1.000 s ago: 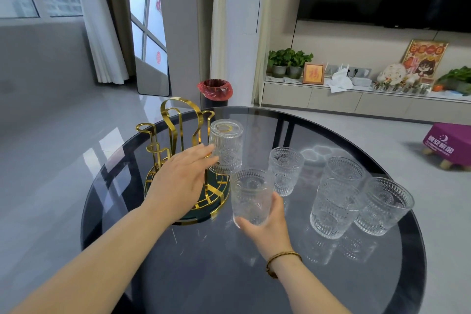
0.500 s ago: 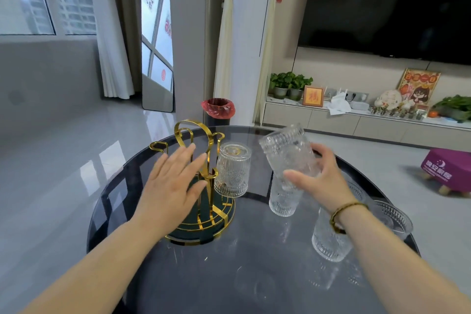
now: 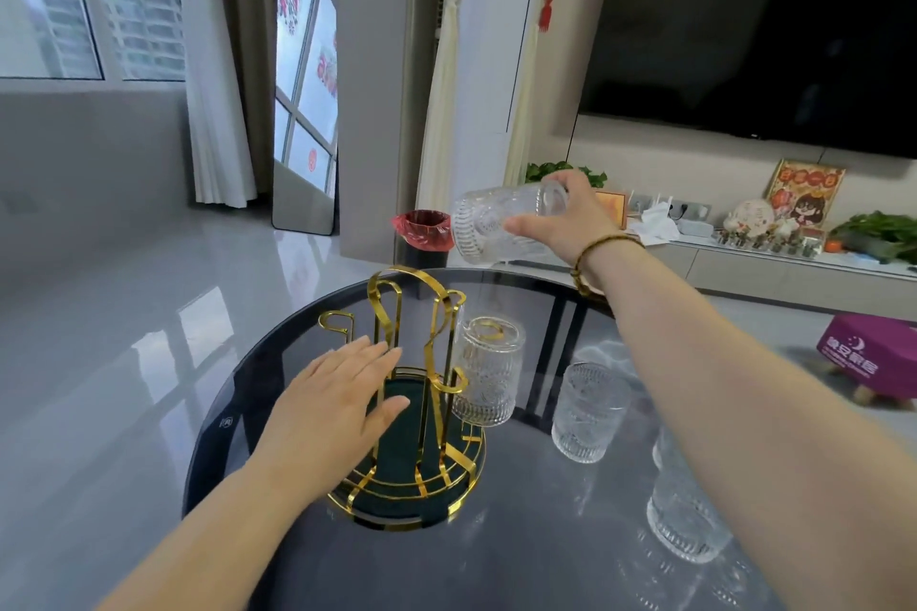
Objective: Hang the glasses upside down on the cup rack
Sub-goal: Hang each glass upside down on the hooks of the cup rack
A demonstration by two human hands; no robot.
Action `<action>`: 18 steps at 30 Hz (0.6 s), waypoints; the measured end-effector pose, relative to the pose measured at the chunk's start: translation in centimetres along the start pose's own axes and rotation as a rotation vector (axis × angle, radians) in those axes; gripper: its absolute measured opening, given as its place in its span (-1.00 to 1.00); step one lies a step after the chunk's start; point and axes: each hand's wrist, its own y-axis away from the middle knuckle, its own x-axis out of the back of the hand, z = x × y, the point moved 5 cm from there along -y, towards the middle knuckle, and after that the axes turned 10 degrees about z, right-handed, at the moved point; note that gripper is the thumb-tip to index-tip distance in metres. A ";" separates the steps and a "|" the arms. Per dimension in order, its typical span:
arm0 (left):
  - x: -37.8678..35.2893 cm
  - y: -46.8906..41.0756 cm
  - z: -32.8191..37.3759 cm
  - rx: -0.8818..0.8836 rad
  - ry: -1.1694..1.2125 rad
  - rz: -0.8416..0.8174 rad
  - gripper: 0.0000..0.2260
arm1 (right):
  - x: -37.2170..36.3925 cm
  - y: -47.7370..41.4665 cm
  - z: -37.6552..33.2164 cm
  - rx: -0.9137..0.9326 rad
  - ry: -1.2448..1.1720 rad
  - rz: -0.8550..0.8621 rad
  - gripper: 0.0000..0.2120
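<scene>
Grip: we are clamping our right hand (image 3: pixel 570 223) around a ribbed glass (image 3: pixel 501 226), fingers over the top and thumb underneath, and we are holding it on its side in the air — mouth pointing toward the rack side, base tucked in the palm.
Below the grip: the gold cup rack (image 3: pixel 412 392) is standing on the dark round table (image 3: pixel 496 556), down and to the left of the held glass and well apart from it.
Other hand: we are resting our left hand (image 3: pixel 337 407) flat and spread against the rack's near side, fingers apart, gripping nothing — steadying it, we judge.
Done: one hung glass (image 3: pixel 489 372) is sitting upside down on a peg on the rack's right side, directly beneath the raised glass.
Left: the held glass is not yet fully inverted or over a peg; the other pegs we can see are bare.
Waiting: an upright glass (image 3: pixel 588 412) is standing below the grip, right of the rack, and at least one more glass (image 3: pixel 687 518) is showing nearer us behind our forearm; how many others it is hiding we cannot tell.
Progress: early, as we judge it.
</scene>
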 end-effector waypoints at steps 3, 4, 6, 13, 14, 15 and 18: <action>0.1 -0.1 0.0 -0.019 0.016 0.009 -0.52 | -1.9 -1.2 -0.7 0.005 0.102 -0.084 -0.29; 0.0 0.0 0.0 -0.007 0.024 0.019 -0.53 | -2.5 -1.4 -0.9 0.014 0.141 -0.108 -0.29; -0.1 0.1 0.1 0.022 0.043 0.043 -0.53 | -3.5 -1.6 -1.1 0.041 0.201 -0.135 -0.29; -0.1 0.4 0.5 0.096 0.083 0.101 -0.56 | -6.2 -1.7 -1.0 0.050 0.271 -0.186 -0.27; -0.2 0.5 0.5 0.103 0.088 0.104 -0.56 | -6.5 -1.6 -1.0 0.053 0.280 -0.201 -0.27; -0.2 0.5 0.5 0.109 0.092 0.108 -0.56 | -6.9 -1.5 -0.9 0.055 0.290 -0.216 -0.27; -0.1 0.5 0.3 0.116 0.096 0.130 -0.58 | -8.1 -1.3 -0.5 0.060 0.317 -0.233 -0.27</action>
